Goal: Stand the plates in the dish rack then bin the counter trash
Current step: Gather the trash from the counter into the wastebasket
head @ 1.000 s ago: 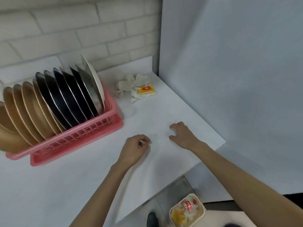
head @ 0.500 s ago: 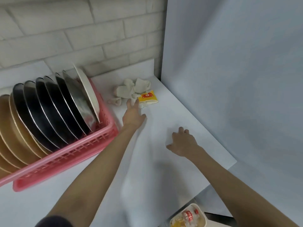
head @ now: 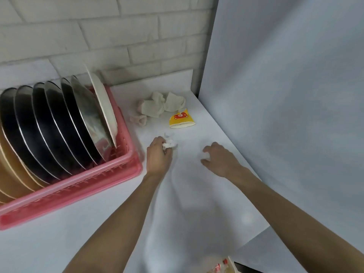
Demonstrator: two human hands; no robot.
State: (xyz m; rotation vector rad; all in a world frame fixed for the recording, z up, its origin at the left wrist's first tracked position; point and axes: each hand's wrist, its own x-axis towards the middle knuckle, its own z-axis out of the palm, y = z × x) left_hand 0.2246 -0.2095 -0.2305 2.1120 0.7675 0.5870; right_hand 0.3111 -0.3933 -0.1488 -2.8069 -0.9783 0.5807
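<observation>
Several plates (head: pixel 59 123), tan, dark, steel and one white, stand on edge in the pink dish rack (head: pixel 82 186) at the left. On the white counter (head: pixel 197 194) behind my hands lie crumpled beige paper towels (head: pixel 161 104), a smaller beige wad (head: pixel 138 119) and a yellow wrapper with a red bear (head: pixel 181 121). My left hand (head: pixel 158 156) grips a small crumpled white scrap (head: pixel 169 144) just right of the rack's corner. My right hand (head: pixel 219 160) rests on the counter with loosely curled fingers, holding nothing I can make out.
A brick wall runs behind the counter and a plain grey panel (head: pixel 285 95) closes off the right side. The counter's right edge drops off near my right forearm. Below it, at the bottom of view, the rim of a bin (head: pixel 231 263) with trash inside shows.
My left hand reached forward open to the trash beside the rack, then pulled back a little and closed on a white scrap. My right hand stayed almost in place.
</observation>
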